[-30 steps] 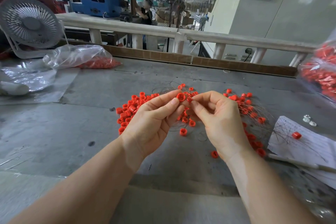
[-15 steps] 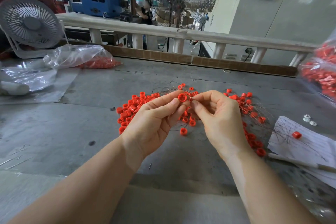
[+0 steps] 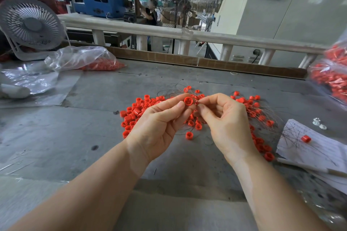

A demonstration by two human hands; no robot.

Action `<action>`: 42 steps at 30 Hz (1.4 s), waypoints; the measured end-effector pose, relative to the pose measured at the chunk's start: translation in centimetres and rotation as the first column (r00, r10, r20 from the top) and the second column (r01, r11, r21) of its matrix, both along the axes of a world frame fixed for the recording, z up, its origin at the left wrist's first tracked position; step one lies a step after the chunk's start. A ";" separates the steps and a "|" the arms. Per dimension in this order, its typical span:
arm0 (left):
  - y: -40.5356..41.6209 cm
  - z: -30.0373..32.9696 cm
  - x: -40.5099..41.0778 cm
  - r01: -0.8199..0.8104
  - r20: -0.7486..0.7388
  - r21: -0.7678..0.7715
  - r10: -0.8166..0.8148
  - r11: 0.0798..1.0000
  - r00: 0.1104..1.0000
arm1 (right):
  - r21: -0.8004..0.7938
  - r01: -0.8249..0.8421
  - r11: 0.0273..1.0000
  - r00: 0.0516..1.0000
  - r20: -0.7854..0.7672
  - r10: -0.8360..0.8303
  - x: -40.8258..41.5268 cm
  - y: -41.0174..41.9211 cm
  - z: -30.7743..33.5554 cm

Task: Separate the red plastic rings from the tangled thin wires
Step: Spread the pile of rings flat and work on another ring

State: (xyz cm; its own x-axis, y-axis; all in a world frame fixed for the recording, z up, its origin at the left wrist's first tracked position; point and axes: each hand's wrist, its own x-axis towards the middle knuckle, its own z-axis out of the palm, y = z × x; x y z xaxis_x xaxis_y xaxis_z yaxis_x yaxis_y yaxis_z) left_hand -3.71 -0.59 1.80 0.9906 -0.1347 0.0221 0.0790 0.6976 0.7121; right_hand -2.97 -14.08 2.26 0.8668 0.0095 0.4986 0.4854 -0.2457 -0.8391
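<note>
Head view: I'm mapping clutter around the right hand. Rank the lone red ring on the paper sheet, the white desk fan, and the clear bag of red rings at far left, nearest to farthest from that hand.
1. Lone red ring on the paper sheet, just right of the right hand.
2. Clear bag of red rings, far left, toward the back.
3. White desk fan, back-left corner.

A white desk fan [image 3: 31,24] is standing beside a crumpled plastic bag [image 3: 80,58] on the grey bench [image 3: 56,127]; a printed sheet [image 3: 317,148] is lying at right.
</note>
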 end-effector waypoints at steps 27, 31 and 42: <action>-0.3 0.1 -0.4 0.039 0.091 0.006 -0.039 0.999 0.995 | 0.422 -0.205 0.883 0.896 -0.281 0.342 0.2 -0.1 -0.2; -0.3 0.0 -0.4 0.036 0.109 0.015 -0.037 0.999 0.993 | 0.478 -0.230 0.848 0.871 -0.287 0.398 0.1 -0.2 -0.1; -0.3 -0.2 -0.4 0.014 0.151 0.046 -0.021 0.999 0.988 | 0.464 -0.202 0.862 0.818 -0.405 0.409 0.2 -0.3 -0.2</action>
State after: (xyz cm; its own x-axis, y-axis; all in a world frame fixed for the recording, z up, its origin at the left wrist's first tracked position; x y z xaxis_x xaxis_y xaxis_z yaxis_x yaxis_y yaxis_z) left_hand -4.09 -0.87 1.63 0.9738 -0.1561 0.1657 -0.0206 0.6642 0.7472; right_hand -2.77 -14.35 2.10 0.9756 0.2144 0.0463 -0.0060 0.2370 -0.9715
